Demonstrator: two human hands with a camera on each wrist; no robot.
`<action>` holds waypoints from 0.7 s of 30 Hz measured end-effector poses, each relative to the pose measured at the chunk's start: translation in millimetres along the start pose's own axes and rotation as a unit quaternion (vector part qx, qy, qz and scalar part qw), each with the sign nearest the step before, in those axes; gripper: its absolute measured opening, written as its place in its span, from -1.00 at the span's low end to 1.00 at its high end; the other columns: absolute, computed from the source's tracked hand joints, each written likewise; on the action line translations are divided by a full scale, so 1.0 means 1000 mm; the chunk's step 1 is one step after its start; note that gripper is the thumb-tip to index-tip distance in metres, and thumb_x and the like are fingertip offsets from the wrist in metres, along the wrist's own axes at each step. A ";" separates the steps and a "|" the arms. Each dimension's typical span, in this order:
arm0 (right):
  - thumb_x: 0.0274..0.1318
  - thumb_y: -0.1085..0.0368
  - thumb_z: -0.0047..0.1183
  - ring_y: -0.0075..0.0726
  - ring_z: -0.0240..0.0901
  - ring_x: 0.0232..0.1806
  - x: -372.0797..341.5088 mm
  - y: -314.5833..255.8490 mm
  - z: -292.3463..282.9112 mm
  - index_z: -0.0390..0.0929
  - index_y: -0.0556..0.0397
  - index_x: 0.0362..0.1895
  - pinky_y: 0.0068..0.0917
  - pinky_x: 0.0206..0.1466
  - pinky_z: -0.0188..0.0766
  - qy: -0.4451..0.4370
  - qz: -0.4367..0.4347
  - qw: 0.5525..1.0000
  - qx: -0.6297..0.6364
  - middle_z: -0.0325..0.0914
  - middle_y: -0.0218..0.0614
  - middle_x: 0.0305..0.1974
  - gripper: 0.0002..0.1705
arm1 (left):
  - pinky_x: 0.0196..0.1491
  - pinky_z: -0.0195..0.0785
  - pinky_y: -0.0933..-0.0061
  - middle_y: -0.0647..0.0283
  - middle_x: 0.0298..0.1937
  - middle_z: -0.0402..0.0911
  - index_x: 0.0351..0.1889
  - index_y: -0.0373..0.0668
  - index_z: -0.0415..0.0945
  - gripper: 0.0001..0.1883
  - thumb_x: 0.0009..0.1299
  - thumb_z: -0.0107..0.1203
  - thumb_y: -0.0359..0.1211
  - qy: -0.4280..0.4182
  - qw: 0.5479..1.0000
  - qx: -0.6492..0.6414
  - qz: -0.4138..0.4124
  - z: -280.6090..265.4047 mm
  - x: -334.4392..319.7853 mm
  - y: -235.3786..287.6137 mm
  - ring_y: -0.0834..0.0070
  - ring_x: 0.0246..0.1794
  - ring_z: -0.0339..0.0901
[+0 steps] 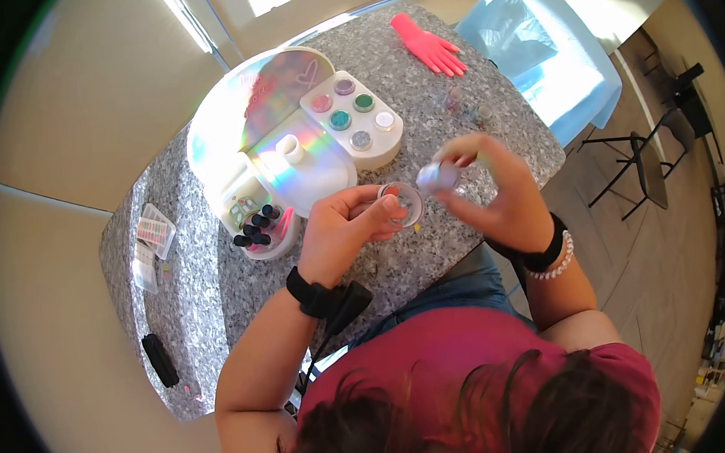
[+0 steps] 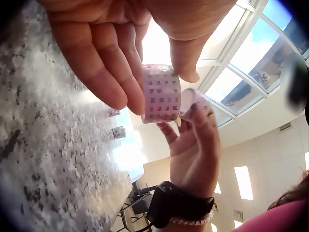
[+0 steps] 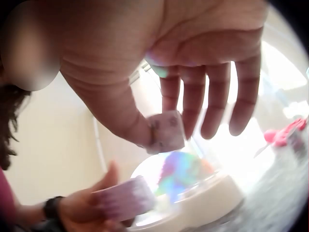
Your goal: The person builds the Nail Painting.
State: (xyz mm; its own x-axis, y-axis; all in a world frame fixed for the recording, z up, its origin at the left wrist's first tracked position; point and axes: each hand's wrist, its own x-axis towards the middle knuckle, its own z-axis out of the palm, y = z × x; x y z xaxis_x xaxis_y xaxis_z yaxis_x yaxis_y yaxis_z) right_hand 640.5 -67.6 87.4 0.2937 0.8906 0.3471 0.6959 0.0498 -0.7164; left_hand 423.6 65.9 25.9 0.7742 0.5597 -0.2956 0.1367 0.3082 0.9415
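My left hand (image 1: 338,232) pinches a short clear cylinder (image 2: 161,94) between thumb and fingers. Rows of small dark letters run round its pinkish side, and from above it shows a round, see-through end. Close to its right, my right hand (image 1: 497,189) pinches a smaller whitish cylinder (image 3: 165,131) with a few dark marks, between thumb and fingertip. That piece is blurred in the head view. The other right fingers hang down apart in the right wrist view. A gap separates the two cylinders in the head view.
A white nail-kit case (image 1: 382,146) with several glitter pots stands behind my hands, its iridescent lid (image 1: 259,92) raised. Black-capped bottles (image 1: 256,229) fill its left end. A pink model hand (image 1: 430,48) lies at the back; small clear pieces (image 1: 453,98) sit nearer. Plastic boxes (image 1: 154,231) lie left.
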 end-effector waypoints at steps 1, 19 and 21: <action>0.09 0.37 0.44 -0.01 0.63 0.02 -0.002 -0.006 0.007 0.64 -0.01 0.04 -0.15 0.12 0.54 -0.009 -0.071 0.997 0.023 0.69 -0.19 -0.07 -0.60 | 0.00 0.72 0.45 0.10 0.07 0.80 0.36 -0.36 0.58 -0.47 0.67 0.23 -0.10 -0.008 1.000 -0.010 0.006 0.000 0.001 -0.001 0.49 -0.09 0.80; -0.06 0.17 0.61 -0.02 0.61 0.08 -0.002 -0.006 0.024 0.70 -0.04 0.15 -0.14 0.17 0.54 -0.048 -0.163 0.982 -0.082 0.66 -0.27 0.02 -0.37 | 0.02 0.65 0.53 0.17 0.07 0.81 0.30 -0.33 0.61 -0.56 0.57 0.37 -0.28 -0.027 0.998 -0.059 0.026 0.001 0.002 0.000 0.55 0.01 0.76; -0.01 0.17 0.60 -0.03 0.61 0.11 -0.002 -0.007 0.025 0.66 -0.03 0.21 -0.16 0.17 0.55 -0.026 -0.160 0.986 -0.045 0.67 -0.26 0.05 -0.33 | 0.03 0.65 0.52 0.16 0.09 0.81 0.31 -0.33 0.59 -0.57 0.58 0.35 -0.31 -0.027 0.996 -0.083 0.027 0.002 0.001 0.002 0.55 0.04 0.75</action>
State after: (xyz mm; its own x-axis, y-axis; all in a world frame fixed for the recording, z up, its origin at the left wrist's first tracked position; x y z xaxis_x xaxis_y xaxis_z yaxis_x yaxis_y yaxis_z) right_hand 618.7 -58.6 76.7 0.0172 0.8584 0.5128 0.8029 0.2937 -0.5187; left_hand 425.6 65.6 27.5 0.8100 0.5386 -0.2319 -0.0062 0.4033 0.9150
